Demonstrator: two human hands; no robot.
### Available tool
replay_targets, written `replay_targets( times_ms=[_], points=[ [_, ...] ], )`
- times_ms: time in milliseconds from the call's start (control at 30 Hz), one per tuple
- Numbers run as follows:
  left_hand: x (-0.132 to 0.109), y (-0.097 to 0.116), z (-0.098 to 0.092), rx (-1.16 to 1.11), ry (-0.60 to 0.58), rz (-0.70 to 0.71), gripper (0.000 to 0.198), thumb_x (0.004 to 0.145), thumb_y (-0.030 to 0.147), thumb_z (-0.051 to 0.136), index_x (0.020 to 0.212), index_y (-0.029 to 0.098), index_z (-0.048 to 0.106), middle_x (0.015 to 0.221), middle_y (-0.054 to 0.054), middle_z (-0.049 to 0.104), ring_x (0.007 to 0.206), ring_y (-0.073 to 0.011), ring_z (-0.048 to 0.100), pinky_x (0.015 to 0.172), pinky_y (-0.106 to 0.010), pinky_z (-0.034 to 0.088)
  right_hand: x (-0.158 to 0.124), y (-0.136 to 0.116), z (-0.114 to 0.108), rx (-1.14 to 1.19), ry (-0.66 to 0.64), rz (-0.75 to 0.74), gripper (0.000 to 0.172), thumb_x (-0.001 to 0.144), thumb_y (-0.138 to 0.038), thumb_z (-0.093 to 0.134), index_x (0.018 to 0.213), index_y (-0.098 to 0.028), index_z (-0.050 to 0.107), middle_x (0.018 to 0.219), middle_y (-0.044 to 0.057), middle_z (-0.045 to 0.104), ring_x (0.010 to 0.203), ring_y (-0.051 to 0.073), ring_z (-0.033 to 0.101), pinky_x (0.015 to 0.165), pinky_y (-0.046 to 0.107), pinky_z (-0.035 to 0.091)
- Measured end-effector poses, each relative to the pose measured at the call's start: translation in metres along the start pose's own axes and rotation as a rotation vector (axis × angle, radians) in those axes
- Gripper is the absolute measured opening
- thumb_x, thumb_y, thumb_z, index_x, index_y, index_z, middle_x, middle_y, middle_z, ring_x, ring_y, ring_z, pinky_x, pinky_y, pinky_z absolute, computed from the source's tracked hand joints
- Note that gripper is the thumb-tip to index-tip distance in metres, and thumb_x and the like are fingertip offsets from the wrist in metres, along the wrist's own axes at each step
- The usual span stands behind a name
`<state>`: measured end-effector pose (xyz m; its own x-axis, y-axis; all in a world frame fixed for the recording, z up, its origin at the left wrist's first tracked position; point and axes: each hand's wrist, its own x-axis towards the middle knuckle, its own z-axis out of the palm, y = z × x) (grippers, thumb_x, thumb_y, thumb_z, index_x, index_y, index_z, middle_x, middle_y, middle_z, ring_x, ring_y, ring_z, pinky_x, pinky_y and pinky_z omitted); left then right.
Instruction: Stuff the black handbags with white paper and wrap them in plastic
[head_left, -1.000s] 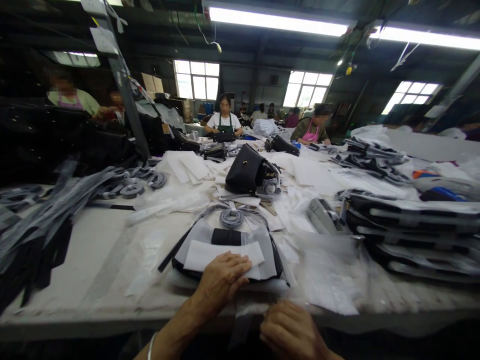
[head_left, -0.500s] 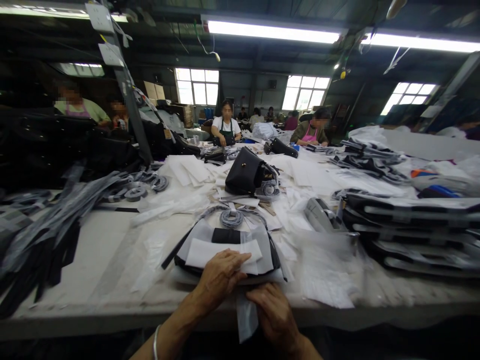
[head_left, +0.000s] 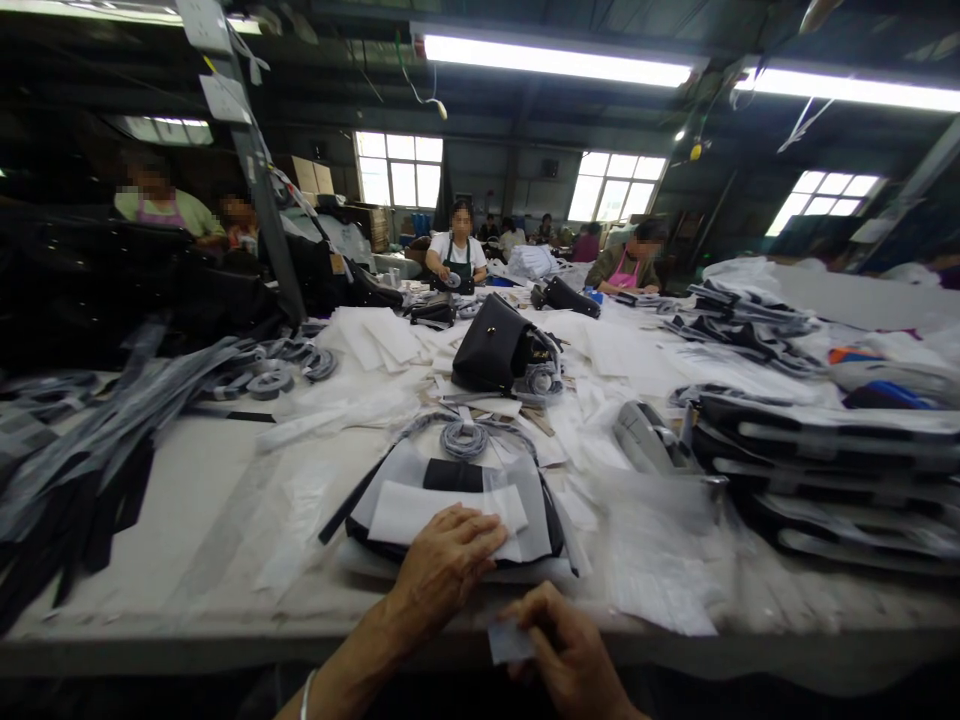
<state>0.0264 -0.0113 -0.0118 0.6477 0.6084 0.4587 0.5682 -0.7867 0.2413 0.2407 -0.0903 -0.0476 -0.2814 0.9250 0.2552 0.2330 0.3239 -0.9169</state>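
My left hand lies flat, fingers stretched out, on a white foam sheet. That sheet rests over a grey-white liner on a black bag lying on its side before me. A clear strip runs across the foam near my fingertips. My right hand is closed in a pinch on a small translucent plastic strip at the table's front edge. Behind the bag sits a coiled, plastic-wrapped strap.
A black handbag stands farther back. A grey tape dispenser and stacked black bags are at right, with plastic bags nearby. Wrapped straps lie left. Co-workers, one in a dark apron, sit across the table.
My right hand has moved slightly down and right, away from the bag, and the strip in it looks shorter or folded. My left hand stays on the foam, its fingers flatter.
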Motion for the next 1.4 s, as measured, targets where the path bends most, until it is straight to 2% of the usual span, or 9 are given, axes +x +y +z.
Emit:
replay_targets(
  times_ms=[133, 367, 533, 633, 767, 867, 1000, 1133, 1400],
  points=[
    [0.0, -0.002, 0.0, -0.005, -0.004, -0.002, 0.036, 0.096, 0.025, 0.06, 0.132, 0.031, 0.059, 0.129, -0.001, 0.067, 0.118, -0.0212, 0.062, 0.107, -0.044, 0.046, 0.006, -0.011, -0.013, -0.102, -0.008, 0.013, 0.013, 0.087, -0.022, 0.062, 0.096, -0.023, 0.072, 0.084, 0.003, 0.076, 0.08, 0.02, 0.073, 0.074, 0.026, 0.057],
    [0.0, 0.003, 0.003, -0.039, -0.008, -0.033, 0.032, 0.095, 0.025, 0.061, 0.127, 0.03, 0.062, 0.128, -0.001, 0.068, 0.116, -0.0232, 0.063, 0.108, -0.047, 0.043, 0.019, -0.032, -0.013, -0.136, 0.09, -0.039, 0.012, 0.084, -0.018, 0.063, 0.082, -0.022, 0.073, 0.07, 0.0, 0.073, 0.063, 0.016, 0.07, 0.061, 0.022, 0.054],
    [0.001, 0.005, -0.017, -0.156, -0.104, -0.045, 0.033, 0.094, 0.027, 0.065, 0.126, 0.031, 0.062, 0.131, -0.001, 0.066, 0.12, -0.021, 0.061, 0.113, -0.046, 0.038, 0.042, -0.042, -0.012, -0.302, 0.127, -0.078, 0.012, 0.087, -0.02, 0.063, 0.076, -0.021, 0.069, 0.069, -0.001, 0.069, 0.06, 0.014, 0.066, 0.059, 0.021, 0.05],
    [0.002, 0.007, -0.023, -0.252, -0.158, -0.084, 0.048, 0.082, 0.043, 0.078, 0.126, 0.033, 0.061, 0.135, 0.0, 0.064, 0.123, -0.0239, 0.059, 0.115, -0.05, 0.036, 0.052, -0.053, -0.014, -0.461, 0.061, -0.126, 0.012, 0.087, -0.018, 0.062, 0.078, -0.022, 0.068, 0.073, 0.0, 0.071, 0.064, 0.015, 0.066, 0.061, 0.022, 0.049],
    [0.001, 0.012, -0.006, -0.2, -0.05, -0.147, 0.033, 0.082, 0.039, 0.077, 0.112, 0.03, 0.067, 0.124, 0.001, 0.07, 0.113, -0.0278, 0.064, 0.11, -0.055, 0.04, 0.069, -0.08, -0.027, -0.591, -0.17, -0.018, 0.016, 0.087, -0.021, 0.066, 0.072, -0.025, 0.071, 0.073, -0.001, 0.073, 0.064, 0.016, 0.067, 0.061, 0.024, 0.046],
    [-0.002, 0.013, 0.009, -0.155, 0.051, -0.122, 0.024, 0.089, 0.025, 0.063, 0.112, 0.03, 0.066, 0.123, 0.002, 0.071, 0.112, -0.027, 0.064, 0.109, -0.056, 0.041, 0.098, -0.093, -0.045, -0.608, -0.114, 0.099, 0.016, 0.09, -0.026, 0.062, 0.079, -0.025, 0.074, 0.079, 0.001, 0.076, 0.073, 0.019, 0.069, 0.068, 0.026, 0.046],
    [-0.005, 0.01, 0.013, -0.109, 0.132, -0.052, 0.033, 0.087, 0.024, 0.056, 0.119, 0.031, 0.064, 0.125, 0.001, 0.07, 0.112, -0.026, 0.064, 0.11, -0.053, 0.042, 0.14, -0.08, -0.057, -0.812, -0.161, 0.25, 0.011, 0.084, -0.017, 0.063, 0.089, -0.019, 0.073, 0.092, 0.008, 0.076, 0.089, 0.024, 0.069, 0.077, 0.031, 0.045],
    [-0.007, 0.009, 0.011, -0.069, 0.188, -0.022, 0.038, 0.088, 0.023, 0.051, 0.124, 0.029, 0.063, 0.125, -0.001, 0.07, 0.113, -0.025, 0.064, 0.11, -0.051, 0.043, 0.152, -0.055, -0.054, -0.836, -0.235, 0.277, 0.032, 0.079, -0.013, 0.065, 0.11, -0.018, 0.069, 0.107, 0.009, 0.073, 0.1, 0.024, 0.065, 0.083, 0.031, 0.042],
    [-0.01, 0.009, 0.008, -0.014, 0.188, 0.031, 0.041, 0.092, 0.015, 0.046, 0.128, 0.028, 0.06, 0.125, -0.002, 0.07, 0.112, -0.0237, 0.066, 0.105, -0.052, 0.049, 0.146, -0.047, -0.066, -0.553, -0.274, 0.333, 0.024, 0.071, -0.008, 0.064, 0.093, -0.018, 0.063, 0.068, -0.006, 0.056, 0.064, 0.012, 0.05, 0.058, 0.022, 0.032]
  ],
)
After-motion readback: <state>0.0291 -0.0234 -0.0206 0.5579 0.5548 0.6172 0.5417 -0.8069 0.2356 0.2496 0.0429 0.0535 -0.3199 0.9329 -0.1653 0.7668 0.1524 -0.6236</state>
